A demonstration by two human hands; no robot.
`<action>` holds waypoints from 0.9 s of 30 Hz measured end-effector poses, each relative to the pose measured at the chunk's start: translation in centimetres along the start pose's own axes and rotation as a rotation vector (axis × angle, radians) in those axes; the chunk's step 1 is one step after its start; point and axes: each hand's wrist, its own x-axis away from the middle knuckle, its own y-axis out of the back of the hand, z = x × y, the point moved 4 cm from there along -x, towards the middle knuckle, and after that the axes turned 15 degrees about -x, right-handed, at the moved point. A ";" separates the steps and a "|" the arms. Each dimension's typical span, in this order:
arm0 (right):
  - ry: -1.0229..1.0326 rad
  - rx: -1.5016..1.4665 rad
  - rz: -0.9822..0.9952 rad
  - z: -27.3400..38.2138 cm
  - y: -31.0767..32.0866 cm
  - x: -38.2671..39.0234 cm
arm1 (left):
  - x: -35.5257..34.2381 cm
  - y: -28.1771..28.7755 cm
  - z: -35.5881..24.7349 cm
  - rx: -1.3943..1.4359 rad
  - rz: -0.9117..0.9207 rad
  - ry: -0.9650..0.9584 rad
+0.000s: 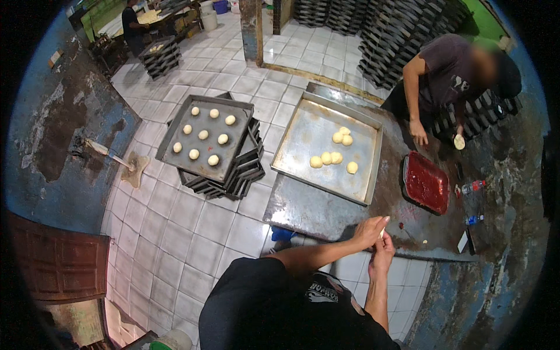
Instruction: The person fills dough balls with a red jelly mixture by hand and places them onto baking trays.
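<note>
My left hand (368,230) and my right hand (382,249) meet at the near edge of the table. Between them a small pale piece of dough (382,233) shows, mostly hidden by closed fingers. Beyond them a large metal tray (291,153) holds several round dough balls (326,158), some touching. To the right lies a red tray (429,201) of dark red filling (421,179). Across the table a co-worker's hand (458,132) holds a flattened round of dough (459,142); their other hand (418,132) hangs above the tabletop.
On the left, a dark baking tray (169,153) with spaced dough balls tops a stack of trays (242,169). Plastic bottles (473,186) lie at the table's right. Tall stacks of dark trays (402,35) stand behind. Another person (133,26) works at the far left.
</note>
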 end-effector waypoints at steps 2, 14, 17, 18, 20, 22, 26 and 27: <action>-0.104 -0.102 0.003 1.3 0.9 0.5 | 0.2 -0.4 -0.3 -0.012 -0.016 -0.049; 0.383 0.541 0.020 3.9 11.6 -4.2 | -0.6 -8.8 7.4 0.082 0.258 0.250; 0.813 1.073 0.549 2.8 12.7 -2.4 | 2.2 -14.6 9.0 -0.047 0.298 0.117; 0.718 1.026 0.553 3.7 13.5 -2.9 | 2.7 -15.4 9.7 -0.202 0.348 0.057; 0.521 0.927 0.574 5.4 15.7 -4.5 | 3.4 -17.6 9.3 0.033 0.383 0.254; 0.297 0.637 0.338 6.3 20.6 -9.0 | 4.7 -18.4 5.8 0.270 0.356 0.338; 0.439 1.063 0.075 5.0 31.5 -19.7 | 4.3 -18.4 1.1 0.216 0.235 0.230; 0.422 1.141 0.072 4.4 31.8 -20.2 | 5.0 -17.7 0.0 0.272 0.201 0.211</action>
